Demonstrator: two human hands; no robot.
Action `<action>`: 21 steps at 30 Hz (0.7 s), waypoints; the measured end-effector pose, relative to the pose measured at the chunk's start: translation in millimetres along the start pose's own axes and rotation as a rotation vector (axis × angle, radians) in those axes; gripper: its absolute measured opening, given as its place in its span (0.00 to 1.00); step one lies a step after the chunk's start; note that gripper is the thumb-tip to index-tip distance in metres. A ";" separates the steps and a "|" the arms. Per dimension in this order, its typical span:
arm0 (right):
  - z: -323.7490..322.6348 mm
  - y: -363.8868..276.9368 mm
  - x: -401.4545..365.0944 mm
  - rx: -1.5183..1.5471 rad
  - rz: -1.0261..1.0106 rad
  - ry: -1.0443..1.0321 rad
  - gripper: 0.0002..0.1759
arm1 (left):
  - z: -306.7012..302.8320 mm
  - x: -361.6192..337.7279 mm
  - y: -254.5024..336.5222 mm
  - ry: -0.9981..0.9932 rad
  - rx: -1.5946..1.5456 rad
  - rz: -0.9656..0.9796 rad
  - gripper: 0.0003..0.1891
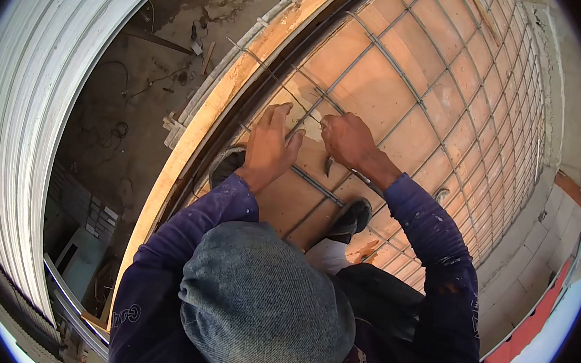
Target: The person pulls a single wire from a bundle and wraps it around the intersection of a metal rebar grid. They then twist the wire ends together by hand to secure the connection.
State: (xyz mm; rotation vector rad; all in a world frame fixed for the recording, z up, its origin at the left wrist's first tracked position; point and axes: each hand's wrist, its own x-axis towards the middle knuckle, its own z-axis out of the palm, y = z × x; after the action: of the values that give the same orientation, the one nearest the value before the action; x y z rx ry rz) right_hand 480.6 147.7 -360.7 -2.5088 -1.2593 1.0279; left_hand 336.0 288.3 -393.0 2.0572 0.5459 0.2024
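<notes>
My left hand (271,145) is beside a crossing of the steel rebar (372,38), its fingers stretched up and its thumb apart. A bar runs close to the thumb; whether they touch is hard to see. My right hand (349,142) is closed in a fist just right of the same crossing. It grips pincers (329,166), whose two dark handle ends stick out below the fist. Their jaws are mostly hidden near the bars. A thin wire (297,100) reaches over the bars toward my hands.
The rebar grid lies over brownish panels (397,73). A wooden edge board (182,151) runs along the left, with a drop to a lower floor (140,78) beyond. Corrugated metal sheeting (29,89) stands far left. A shoe (353,218) rests among the bars, and a block wall (540,252) is at right.
</notes>
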 end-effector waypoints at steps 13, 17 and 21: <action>-54.1 -28.0 71.8 -0.554 -0.450 -0.250 0.09 | 60.8 27.7 -23.5 0.002 -0.182 -0.307 0.09; -50.2 -22.5 92.4 -0.510 -0.470 -0.248 0.09 | 65.1 30.0 -17.7 0.078 -0.310 -0.409 0.08; -25.6 -6.9 97.3 -0.489 -0.410 -0.096 0.09 | 71.1 31.2 -23.1 0.141 -0.415 -0.434 0.07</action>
State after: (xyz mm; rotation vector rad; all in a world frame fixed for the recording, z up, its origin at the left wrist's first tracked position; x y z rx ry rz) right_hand 532.5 229.7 -388.1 -2.3552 -2.1620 0.8223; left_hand 382.0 257.6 -452.2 1.4912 0.9376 0.1849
